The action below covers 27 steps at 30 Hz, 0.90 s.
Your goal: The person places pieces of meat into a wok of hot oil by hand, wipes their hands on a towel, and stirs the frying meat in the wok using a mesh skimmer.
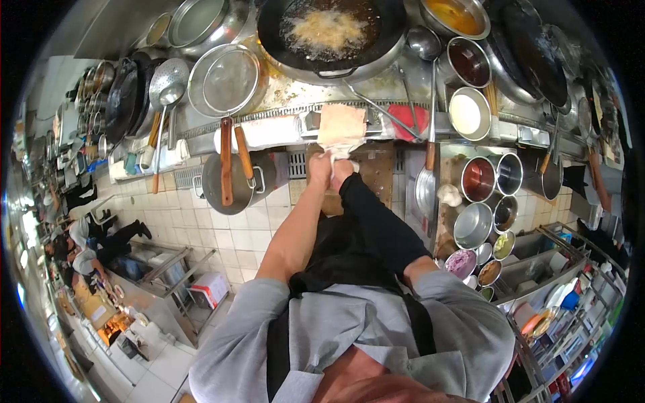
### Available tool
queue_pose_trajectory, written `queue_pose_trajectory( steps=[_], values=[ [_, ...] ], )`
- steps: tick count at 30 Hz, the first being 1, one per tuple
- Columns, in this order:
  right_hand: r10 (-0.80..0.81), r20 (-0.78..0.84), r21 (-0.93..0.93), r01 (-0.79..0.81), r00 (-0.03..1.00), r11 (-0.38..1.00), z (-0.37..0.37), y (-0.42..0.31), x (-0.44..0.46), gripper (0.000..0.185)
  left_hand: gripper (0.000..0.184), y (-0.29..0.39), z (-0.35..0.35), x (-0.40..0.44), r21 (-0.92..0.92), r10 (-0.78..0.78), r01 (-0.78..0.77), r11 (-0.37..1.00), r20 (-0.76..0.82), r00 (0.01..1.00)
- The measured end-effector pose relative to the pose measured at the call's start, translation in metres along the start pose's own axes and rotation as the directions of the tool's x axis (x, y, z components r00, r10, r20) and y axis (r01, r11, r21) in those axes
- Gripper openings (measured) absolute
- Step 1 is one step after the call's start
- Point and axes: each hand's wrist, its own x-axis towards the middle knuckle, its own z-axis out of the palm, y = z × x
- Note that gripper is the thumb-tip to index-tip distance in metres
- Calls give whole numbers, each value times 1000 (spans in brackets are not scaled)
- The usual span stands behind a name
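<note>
Both my hands are close together at the stove's front edge. My left hand (320,169) is closed on a pale cloth (341,131). Close beside it, my right hand (343,170) is closed on the same cloth, below a black sleeve. The cloth's upper part lies flat over the stove edge, and its lower part is bunched at my fingers. Beyond the cloth, a black wok (282,41) holds bubbling oil with golden food (329,30) in it.
Strainers (224,79) rest left of the wok, above a large pot (222,190). A ladle (424,43), tongs (383,106) and a bowl of white contents (467,114) are on the right. Ingredient containers (473,225) stand lower right. People (101,235) are at far left.
</note>
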Motion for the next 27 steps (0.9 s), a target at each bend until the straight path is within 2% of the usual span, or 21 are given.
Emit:
queue_pose_trajectory(
  steps=[2,3,4,5,6,7,9,10,11,12,13,14,15,16,18,20,22,23,25,26,27],
  values=[
    [22,194,-376,53,981,925,-4,-12,-8,24,30,16,-9,-12,-249,-182,205,947,112,977],
    [16,286,-696,196,958,691,7,-39,-25,27,37,-57,-22,56,-439,-125,205,875,204,971],
    [21,390,-897,375,921,235,22,-77,-55,30,39,-56,-38,63,-102,-47,71,992,227,973],
    [13,444,-894,444,896,-53,40,-114,-83,33,40,-48,-49,66,238,23,-91,967,277,961],
    [-83,451,-885,433,889,-170,53,-136,-94,37,42,-43,-57,61,541,62,-249,803,339,939],
    [-228,436,-896,395,871,-204,53,-136,-81,41,49,15,-60,12,748,-16,-406,526,486,874],
    [-502,378,-925,299,778,-233,55,-135,-55,52,50,49,-78,-17,698,235,-444,561,380,895],
    [-520,466,-877,294,716,-381,36,-121,-18,55,50,66,-89,-34,678,352,-462,572,306,885],
    [-520,554,-810,277,650,-517,25,-112,1,58,49,107,-89,-68,339,265,-366,867,308,914],
    [-505,562,-815,333,655,-474,29,-121,-14,58,50,149,-90,-105,-64,183,-171,983,340,923],
    [-480,605,-787,386,636,-481,24,-123,-9,59,56,168,-99,-121,-413,192,31,910,488,851],
    [-456,648,-755,434,610,-492,21,-127,-1,59,61,182,-103,-129,-568,289,151,809,608,739],
    [-242,552,-764,368,798,-531,36,-151,-22,61,60,192,-104,-137,-653,342,229,722,623,703],
    [-242,603,-738,417,760,-530,42,-165,-32,52,60,199,-103,-142,-720,400,308,622,631,665],
    [-500,634,-759,598,590,-257,42,-175,-53,41,59,209,-107,-142,-758,452,388,524,634,628],
    [-412,324,-722,504,852,474,43,-170,-63,32,59,217,-111,-140,-771,492,437,464,634,597],
    [-250,293,-318,340,923,885,57,-167,-92,27,59,223,-115,-138,-773,520,451,445,634,573],
    [-142,317,-117,187,938,975,61,-163,-102,26,59,229,-117,-140,-789,507,429,439,612,607],
    [18,417,221,-121,909,968,70,-147,-114,25,60,231,-126,-135,-791,524,430,436,611,593],
    [47,452,259,-181,891,949,77,-136,-115,24,60,234,-132,-130,-789,535,431,437,613,581],
    [48,398,114,-102,916,988,85,-122,-115,25,60,234,-138,-126,-784,540,439,439,621,569]
  ],
)
